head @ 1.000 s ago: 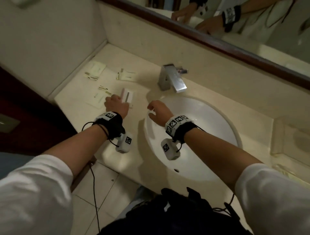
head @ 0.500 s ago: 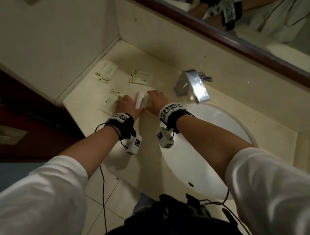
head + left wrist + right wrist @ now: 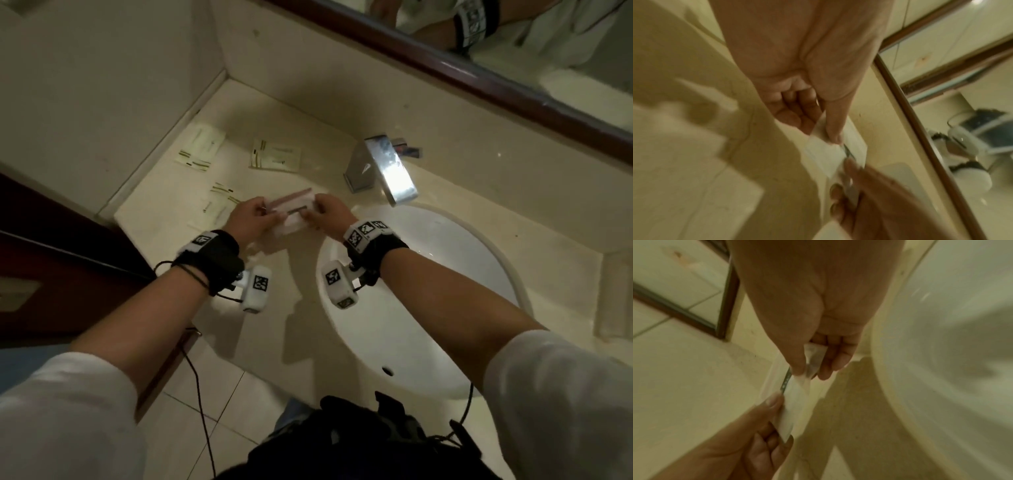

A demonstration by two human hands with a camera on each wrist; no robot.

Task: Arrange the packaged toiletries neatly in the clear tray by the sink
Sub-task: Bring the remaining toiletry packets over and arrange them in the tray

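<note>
White pkt w/ dark stripe; chrome tap.

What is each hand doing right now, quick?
Left hand: closed, pinching the left end of the white packet.
Right hand: closed, pinching the right end of the same packet, held above the counter.

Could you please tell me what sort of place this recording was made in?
A bathroom, probably a hotel's: a white sink set in a beige counter, a chrome tap, a wood-framed mirror, and small packaged toiletries lying about.
</note>
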